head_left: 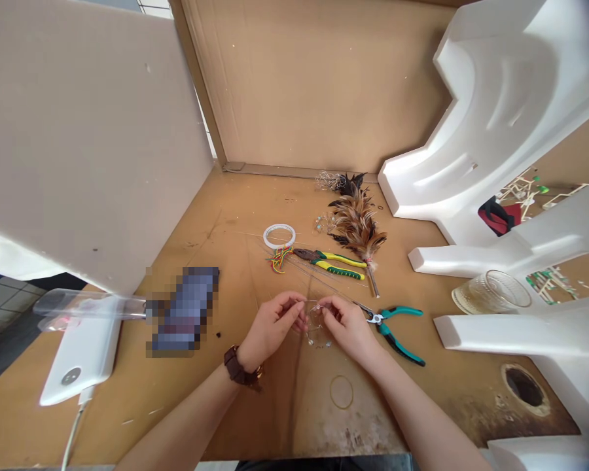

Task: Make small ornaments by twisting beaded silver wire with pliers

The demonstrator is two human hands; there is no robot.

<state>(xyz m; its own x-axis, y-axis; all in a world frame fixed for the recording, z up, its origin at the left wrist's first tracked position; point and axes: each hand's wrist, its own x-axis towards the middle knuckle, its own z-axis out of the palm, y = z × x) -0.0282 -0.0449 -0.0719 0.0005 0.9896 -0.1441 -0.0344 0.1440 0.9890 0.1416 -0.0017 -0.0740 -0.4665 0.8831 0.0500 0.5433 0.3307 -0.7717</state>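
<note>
My left hand, with a dark band at its wrist, has its fingers closed in a pinch on a thin wire. Across from it, my right hand pinches the same wire, which spans the small gap between the fingertips. Small clear beads on fine wire hang below, between the hands. Just right of my right hand lie teal-handled pliers, their jaws partly behind it. Yellow-and-green pliers rest farther back, beside long loose wires.
Behind the hands are a white ring, coloured threads and a feather bundle. A glass stands at right by white foam. A pixelated dark phone-like object and a white device lie left. A rubber band lies in front.
</note>
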